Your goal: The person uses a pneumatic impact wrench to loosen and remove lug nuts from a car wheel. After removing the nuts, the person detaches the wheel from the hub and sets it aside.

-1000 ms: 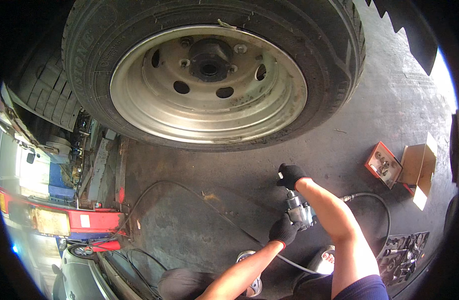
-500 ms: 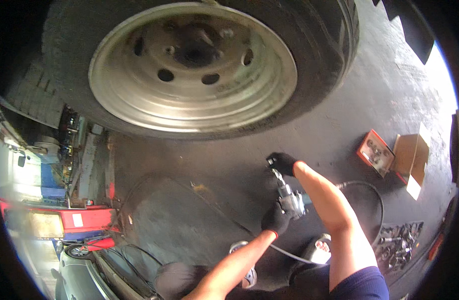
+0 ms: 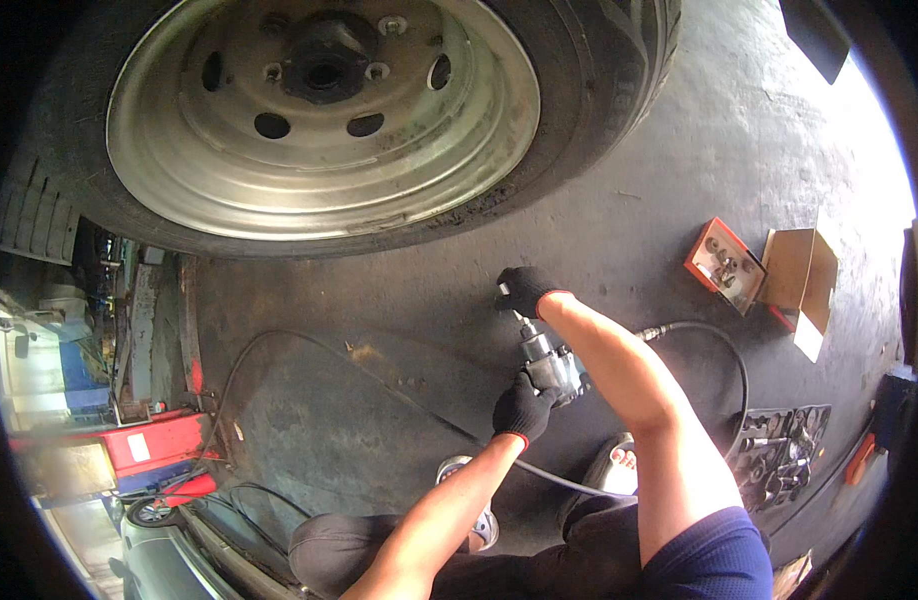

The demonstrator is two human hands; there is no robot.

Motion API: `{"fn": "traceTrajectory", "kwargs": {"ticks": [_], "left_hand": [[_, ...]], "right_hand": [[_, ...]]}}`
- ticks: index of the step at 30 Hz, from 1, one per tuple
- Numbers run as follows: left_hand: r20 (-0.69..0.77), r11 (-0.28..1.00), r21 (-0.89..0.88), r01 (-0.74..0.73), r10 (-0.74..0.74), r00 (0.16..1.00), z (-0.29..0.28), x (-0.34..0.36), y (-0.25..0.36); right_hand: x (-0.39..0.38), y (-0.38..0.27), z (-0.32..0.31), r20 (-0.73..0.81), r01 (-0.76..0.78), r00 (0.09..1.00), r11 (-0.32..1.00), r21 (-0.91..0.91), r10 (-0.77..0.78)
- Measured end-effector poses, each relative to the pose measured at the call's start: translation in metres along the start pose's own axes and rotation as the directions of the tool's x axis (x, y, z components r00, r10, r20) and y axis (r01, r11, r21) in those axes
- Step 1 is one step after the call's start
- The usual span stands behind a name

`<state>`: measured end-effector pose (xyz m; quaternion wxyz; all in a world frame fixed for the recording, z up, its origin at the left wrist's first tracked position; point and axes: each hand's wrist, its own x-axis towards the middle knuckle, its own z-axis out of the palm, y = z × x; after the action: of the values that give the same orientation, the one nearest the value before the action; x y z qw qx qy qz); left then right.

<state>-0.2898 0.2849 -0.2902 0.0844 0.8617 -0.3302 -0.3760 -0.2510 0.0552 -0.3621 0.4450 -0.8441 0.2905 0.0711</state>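
Two gloved hands on one impact wrench [image 3: 551,362], low over the floor [image 3: 679,200]. Left hand [image 3: 524,405] closed around the rear body; right hand [image 3: 524,290] closed on the front socket end. Long axis runs lower-right to upper-left, nose toward the truck wheel [image 3: 319,110], well apart up-left. Air hose [image 3: 709,340] trails right.

Vehicle repair garage: big truck wheel [image 3: 319,120], oil-stained concrete floor [image 3: 679,170], socket tray [image 3: 784,455], red jack [image 3: 144,450].

I see black gloves on both hands' fingers [image 3: 527,287], a silver-grey impact wrench [image 3: 551,362] between them, a dull silver wheel rim [image 3: 319,190] above, and a red tray [image 3: 724,266] beside them.
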Motion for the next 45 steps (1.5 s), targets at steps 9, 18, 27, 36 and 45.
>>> {"fn": "traceTrajectory", "kwargs": {"ticks": [9,18,27,36,45], "left_hand": [[0.012,1.0,-0.013,0.01,-0.01,1.0,-0.003,0.0,0.003],[-0.025,0.999,-0.036,-0.021,0.02,0.999,0.001,0.0,0.0],[-0.011,0.997,-0.067,-0.03,0.03,0.999,-0.001,0.001,0.0],[-0.027,0.996,-0.076,-0.049,0.047,0.999,0.004,0.002,-0.004],[-0.418,0.944,-0.231,-0.237,0.124,0.9,-0.012,-0.01,0.018]], "right_hand": [[0.011,0.022,0.002,-0.052,0.028,0.998,0.995,0.097,-0.023],[0.008,0.007,-0.001,-0.033,0.076,0.996,0.994,-0.075,-0.079],[0.021,0.013,0.002,0.094,0.154,0.986,0.969,-0.194,-0.138],[-0.021,0.013,-0.002,-0.057,-0.039,0.997,0.996,0.077,0.044],[-0.138,-0.003,-0.01,-0.18,-0.077,0.975,0.962,0.263,0.128]]}}
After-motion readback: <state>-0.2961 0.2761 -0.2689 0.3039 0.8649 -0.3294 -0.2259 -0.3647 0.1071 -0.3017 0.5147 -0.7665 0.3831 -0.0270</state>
